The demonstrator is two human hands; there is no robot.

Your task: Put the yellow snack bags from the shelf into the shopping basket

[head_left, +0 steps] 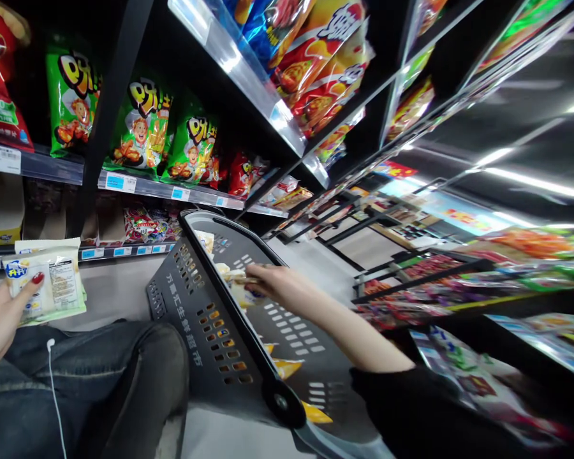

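Note:
My left hand (9,319) is closed on a white snack packet (52,287) with a blue logo and printed text, thumb across its front. Another pale edge shows behind that packet, perhaps a second one. At the other side, my right hand (270,284) reaches over the rim into a grey shopping basket (172,306). Its fingers pinch a whitish packet (246,294), partly hidden by the hand and the basket wall. Yellow-orange packets (287,368) lie lower in the basket.
Green snack bags (141,131) line the shelf at left, with a red bag (0,83) beside them. Price labels run along the shelf edge (52,169). Small bagged sweets (146,224) fill the lower shelf. Blurred shelving (507,280) stands at right. My bent knee (162,357) is against the basket.

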